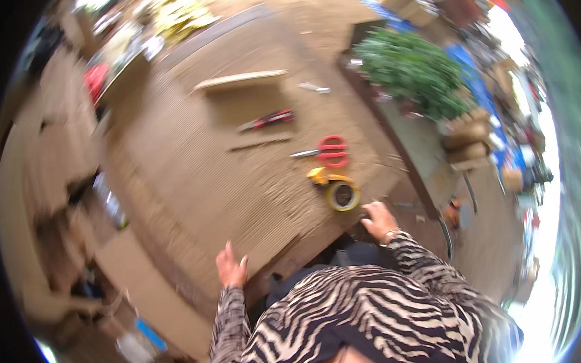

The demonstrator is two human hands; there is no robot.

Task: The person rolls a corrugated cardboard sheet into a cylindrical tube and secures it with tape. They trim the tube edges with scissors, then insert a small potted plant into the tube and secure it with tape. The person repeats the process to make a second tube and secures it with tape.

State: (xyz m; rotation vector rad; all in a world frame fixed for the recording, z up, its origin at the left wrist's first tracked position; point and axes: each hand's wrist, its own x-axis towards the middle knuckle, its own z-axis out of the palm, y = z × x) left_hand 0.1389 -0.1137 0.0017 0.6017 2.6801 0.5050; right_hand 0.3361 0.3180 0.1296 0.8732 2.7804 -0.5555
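Observation:
My left hand is over the near edge of a cardboard-covered table, its fingers apart and holding nothing. At the table's near right edge, my right hand has its fingers partly bent and loosely apart, with nothing visible in them. Closest to it is a yellow tape dispenser with a roll of tape. Just beyond lie red-handled scissors, blades pointing left. Farther off, a red and black cutter-like tool rests near a folded cardboard piece and a thin cardboard strip.
A small whitish piece lies on the far table surface. Green leafy stems are heaped on a second table to the right. Flattened cardboard stands along the left, beside a blue item. The outer view is blurred.

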